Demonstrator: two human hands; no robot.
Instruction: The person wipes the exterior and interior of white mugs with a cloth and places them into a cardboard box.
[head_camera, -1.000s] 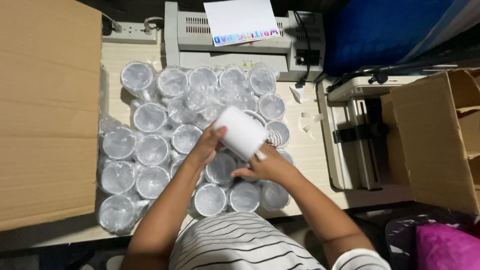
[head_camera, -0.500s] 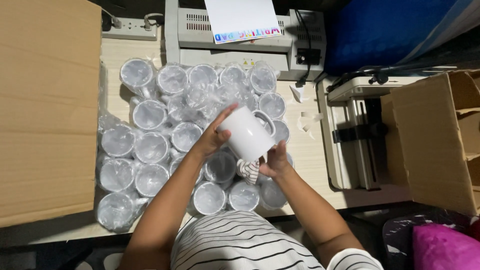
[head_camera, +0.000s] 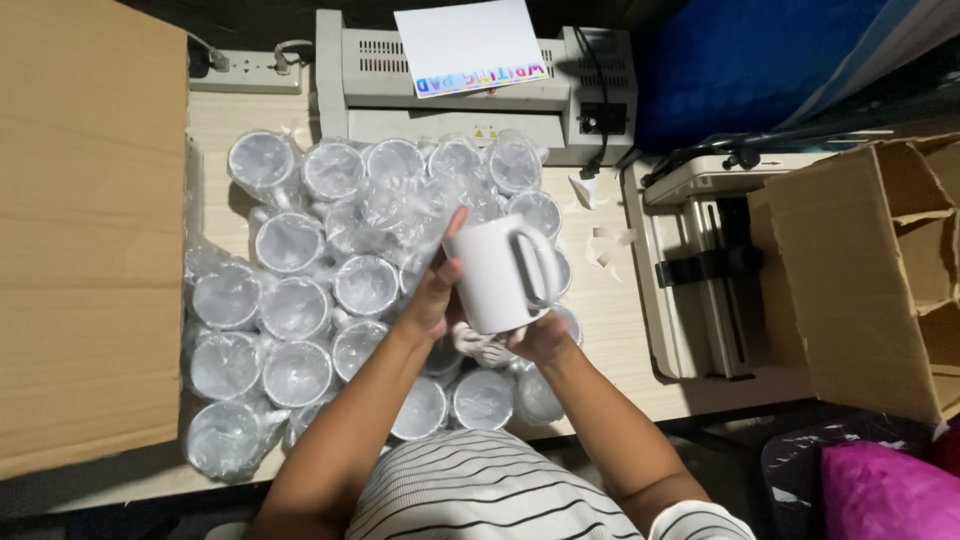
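White mug (head_camera: 497, 272) held above the wrapped mugs (head_camera: 300, 300), now turned so its handle faces up, where half a second ago its open mouth showed; left hand (head_camera: 437, 292) fingers spread along its side, right hand (head_camera: 535, 338) cupped under the base, crumpled wrap bunched below

Plastic-wrapped mugs (head_camera: 300, 340) crowd the desk (head_camera: 610, 330) below a grey laminator (head_camera: 470, 100) (paper on top), beside a cardboard box (head_camera: 860, 270).
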